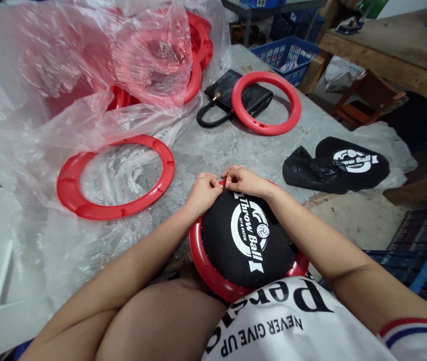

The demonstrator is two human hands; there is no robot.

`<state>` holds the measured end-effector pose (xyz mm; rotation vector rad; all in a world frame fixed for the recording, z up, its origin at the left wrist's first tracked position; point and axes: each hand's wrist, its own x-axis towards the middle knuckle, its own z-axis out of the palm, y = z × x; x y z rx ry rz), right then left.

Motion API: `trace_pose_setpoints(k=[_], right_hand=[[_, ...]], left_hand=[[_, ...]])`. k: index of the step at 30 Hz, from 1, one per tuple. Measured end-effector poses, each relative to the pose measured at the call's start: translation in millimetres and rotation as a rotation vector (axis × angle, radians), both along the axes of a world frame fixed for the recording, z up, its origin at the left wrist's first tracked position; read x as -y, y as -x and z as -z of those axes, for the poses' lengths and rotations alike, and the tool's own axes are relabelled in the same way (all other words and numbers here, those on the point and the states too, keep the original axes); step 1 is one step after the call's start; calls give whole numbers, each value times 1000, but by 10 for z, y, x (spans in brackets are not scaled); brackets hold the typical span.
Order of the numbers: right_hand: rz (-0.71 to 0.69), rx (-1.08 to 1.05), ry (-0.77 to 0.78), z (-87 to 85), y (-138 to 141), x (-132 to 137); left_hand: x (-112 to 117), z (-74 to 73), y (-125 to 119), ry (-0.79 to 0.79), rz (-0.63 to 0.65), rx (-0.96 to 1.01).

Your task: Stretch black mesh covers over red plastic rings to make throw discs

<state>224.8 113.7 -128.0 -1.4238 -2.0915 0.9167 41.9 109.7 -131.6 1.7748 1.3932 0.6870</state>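
A red plastic ring (206,265) lies at my lap, with a round black fabric net (217,235) printed "Throw Ball" stretched over it. The near side of both rests against my shirt. At the far rim, my left hand (204,191) is closed in a pinch on the fabric's edge. My right hand (246,181) pinches the same edge just to the right, the two hands' fingertips almost touching. What exactly lies between the fingertips is hidden. My right forearm covers part of the net's right side.
A loose red ring (160,193) lies to the left, and another ring (238,103) rests partly on a black handbag (223,82). Clear plastic bagging (66,60) covers several red rings. Spare black fabric pieces (307,173) sit at right; a blue crate (296,47) stands behind the table.
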Motion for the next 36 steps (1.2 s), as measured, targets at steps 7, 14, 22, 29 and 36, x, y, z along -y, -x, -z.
trace_pose_setpoints(k=[7,14,22,29,36], right_hand=[[40,39,-15,26,26,-14],[149,-233,116,46,-9,-1],[313,-573,241,-21,-40,61],[389,-598,242,13,-30,41],[380,-561,216,4,-24,56]], left_hand=[[-20,7,-21,12,-9,-8],[-11,-50,17,87,-7,133],[78,-107,163,329,-128,340],[117,-25,304,70,-27,120],[144,-62,325,5,87,-25]])
